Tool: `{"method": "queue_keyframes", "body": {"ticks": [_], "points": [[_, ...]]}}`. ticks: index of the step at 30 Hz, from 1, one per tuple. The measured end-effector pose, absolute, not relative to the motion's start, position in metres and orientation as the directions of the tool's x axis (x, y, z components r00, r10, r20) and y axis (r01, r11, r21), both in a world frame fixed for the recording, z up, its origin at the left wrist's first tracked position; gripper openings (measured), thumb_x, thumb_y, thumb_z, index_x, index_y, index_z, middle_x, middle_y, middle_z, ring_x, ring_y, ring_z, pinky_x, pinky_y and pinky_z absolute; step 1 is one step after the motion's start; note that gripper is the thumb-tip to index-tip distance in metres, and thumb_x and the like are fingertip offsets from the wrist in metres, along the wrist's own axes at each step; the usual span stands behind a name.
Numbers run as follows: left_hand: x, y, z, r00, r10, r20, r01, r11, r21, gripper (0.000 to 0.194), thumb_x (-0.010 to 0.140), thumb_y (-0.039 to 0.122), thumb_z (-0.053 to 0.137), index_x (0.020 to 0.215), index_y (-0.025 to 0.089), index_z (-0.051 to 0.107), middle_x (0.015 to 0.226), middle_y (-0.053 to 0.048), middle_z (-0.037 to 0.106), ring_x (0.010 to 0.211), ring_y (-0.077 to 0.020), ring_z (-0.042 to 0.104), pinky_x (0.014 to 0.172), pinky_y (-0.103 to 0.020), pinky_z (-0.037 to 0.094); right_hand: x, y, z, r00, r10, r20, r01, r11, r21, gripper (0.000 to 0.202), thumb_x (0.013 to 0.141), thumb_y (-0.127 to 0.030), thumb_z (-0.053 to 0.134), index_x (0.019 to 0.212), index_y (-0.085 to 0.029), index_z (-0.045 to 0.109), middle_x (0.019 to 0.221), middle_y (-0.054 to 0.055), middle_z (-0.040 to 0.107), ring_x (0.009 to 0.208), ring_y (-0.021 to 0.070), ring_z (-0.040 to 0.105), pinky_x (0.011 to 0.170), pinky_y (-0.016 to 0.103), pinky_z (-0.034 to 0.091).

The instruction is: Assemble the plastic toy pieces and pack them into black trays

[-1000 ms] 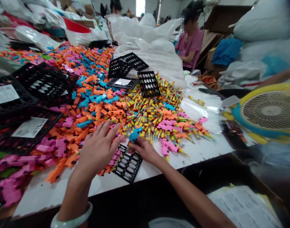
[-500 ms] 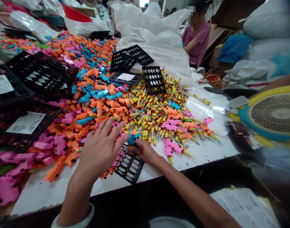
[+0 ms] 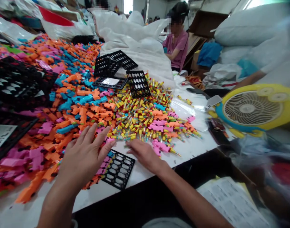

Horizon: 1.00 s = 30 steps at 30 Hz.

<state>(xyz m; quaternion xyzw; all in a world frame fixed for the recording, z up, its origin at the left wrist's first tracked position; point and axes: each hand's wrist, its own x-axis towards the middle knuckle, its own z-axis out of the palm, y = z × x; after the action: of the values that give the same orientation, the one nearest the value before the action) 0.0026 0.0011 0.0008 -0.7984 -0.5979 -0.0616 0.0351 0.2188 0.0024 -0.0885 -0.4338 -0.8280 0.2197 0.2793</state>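
Note:
My left hand point(image 3: 80, 158) hovers palm down, fingers spread, over the left part of a black grid tray point(image 3: 121, 169) at the table's front edge. Pink toy pieces point(image 3: 103, 166) fill slots on the tray's left side, and a blue piece point(image 3: 110, 154) shows beside my left thumb. Several slots on its right show white through them. My right hand point(image 3: 146, 155) is just past the tray's upper right corner, fingers stretched loosely towards the yellow-capped clear tubes point(image 3: 135, 120); nothing shows in it. Orange pistol-shaped toys point(image 3: 83, 115) lie heaped beyond my left hand.
More black trays point(image 3: 138, 84) lie on the heap, with others stacked at left point(image 3: 16, 82). A yellow and blue fan point(image 3: 251, 109) stands at right near a dark wallet point(image 3: 217, 126). Across the table sits a person in a pink shirt point(image 3: 176, 47). Printed sheets point(image 3: 230, 202) lie below.
My right hand has let go of the blue toy piece, now at the tray, and moved away to the right. My left hand stays spread over the tray. The view has swung right.

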Motion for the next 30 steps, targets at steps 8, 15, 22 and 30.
{"method": "queue_keyframes", "body": {"ticks": [8, 15, 22, 30], "points": [[0.004, 0.001, 0.002, 0.235, 0.967, 0.093, 0.972, -0.234, -0.028, 0.058, 0.094, 0.055, 0.018, 0.145, 0.032, 0.032, 0.154, -0.013, 0.033, 0.141, -0.0335, 0.031, 0.098, -0.055, 0.043, 0.334, -0.031, -0.047, 0.085, 0.954, -0.287, 0.994, -0.1, -0.036, 0.01, 0.08, -0.02, 0.066, 0.087, -0.016, 0.06, 0.1, 0.01, 0.058, 0.086, 0.0218, 0.061, 0.062, 0.027, 0.035], [0.005, -0.004, 0.004, 0.289, 0.952, 0.104, 0.957, -0.29, -0.006, 0.058, 0.094, 0.058, 0.021, 0.144, 0.031, 0.033, 0.153, -0.012, 0.035, 0.141, -0.0325, 0.032, 0.1, -0.055, 0.043, 0.261, -0.011, -0.075, -0.184, 0.977, -0.105, 0.514, 0.005, -0.858, 0.019, 0.081, -0.029, 0.062, 0.096, -0.022, 0.051, 0.082, -0.002, 0.058, 0.061, 0.0123, 0.055, 0.053, 0.024, 0.041], [0.005, -0.005, 0.005, 0.296, 0.951, 0.084, 0.955, -0.297, -0.009, 0.058, 0.094, 0.057, 0.022, 0.144, 0.031, 0.034, 0.154, -0.011, 0.034, 0.142, -0.031, 0.032, 0.1, -0.054, 0.043, 0.18, 0.013, -0.12, -0.471, 0.869, -0.154, -0.028, -0.189, -0.982, 0.008, 0.088, -0.02, 0.051, 0.096, -0.019, 0.051, 0.061, -0.005, 0.058, 0.052, 0.011, 0.057, 0.055, 0.023, 0.048], [0.003, -0.004, 0.002, 0.303, 0.947, 0.106, 0.953, -0.303, -0.012, 0.059, 0.093, 0.058, 0.021, 0.144, 0.031, 0.034, 0.154, -0.011, 0.034, 0.141, -0.0334, 0.033, 0.1, -0.055, 0.043, 0.175, 0.02, -0.122, -0.451, 0.889, 0.074, 0.156, 0.16, -0.975, 0.007, 0.084, -0.016, 0.059, 0.089, -0.021, 0.058, 0.073, -0.004, 0.058, 0.057, 0.0103, 0.055, 0.059, 0.022, 0.048]]}}
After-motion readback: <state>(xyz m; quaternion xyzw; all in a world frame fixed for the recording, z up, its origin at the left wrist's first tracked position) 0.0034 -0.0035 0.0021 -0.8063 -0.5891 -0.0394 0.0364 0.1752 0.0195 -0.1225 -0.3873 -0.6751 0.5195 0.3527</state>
